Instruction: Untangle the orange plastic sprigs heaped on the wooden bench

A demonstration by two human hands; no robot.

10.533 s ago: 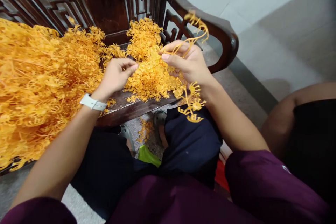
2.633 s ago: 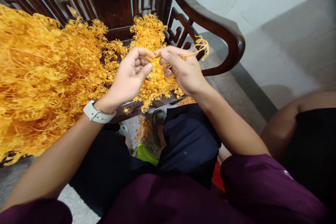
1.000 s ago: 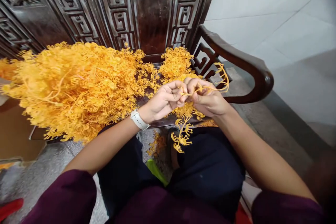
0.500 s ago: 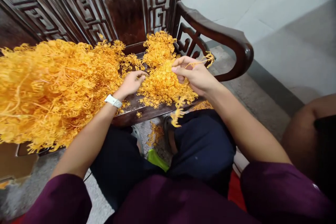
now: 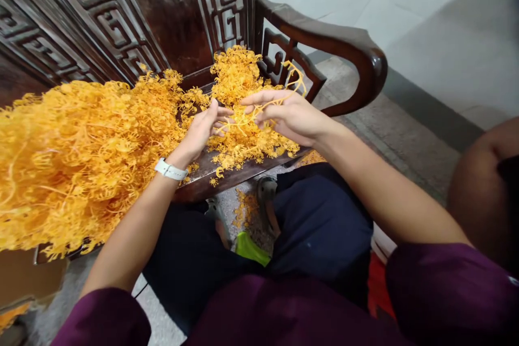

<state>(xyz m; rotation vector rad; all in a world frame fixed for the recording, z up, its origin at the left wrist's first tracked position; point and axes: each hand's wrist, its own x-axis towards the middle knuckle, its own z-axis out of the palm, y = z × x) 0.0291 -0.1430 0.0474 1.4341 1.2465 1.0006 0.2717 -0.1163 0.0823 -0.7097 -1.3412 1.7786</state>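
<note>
A long orange branched sprig (image 5: pixel 267 104), apparently plastic, stretches between my hands. My left hand (image 5: pixel 205 131) pinches its near end above a loose orange heap (image 5: pixel 247 143). My right hand (image 5: pixel 286 116) grips it further along, and a curled tip rises past those fingers. Both hands hover just over the heap, which lies on a dark carved wooden bench seat (image 5: pixel 203 186). To the left, a much larger mass of tangled orange sprigs (image 5: pixel 81 165) fills the seat. A white watch (image 5: pixel 171 169) circles my left wrist.
The bench's curved armrest (image 5: pixel 324 32) stands beyond my right hand, and its fretwork back (image 5: pixel 170 16) rises ahead. Orange bits lie on the speckled floor (image 5: pixel 245 208). Cardboard (image 5: pixel 24 281) sits at lower left. Another person's bare arm (image 5: pixel 484 184) shows at right.
The view has turned slightly. My left hand has risen off the heap and now holds the sprig with my right, which has moved left. The sprig's lower hanging end no longer dangles below my hand.
</note>
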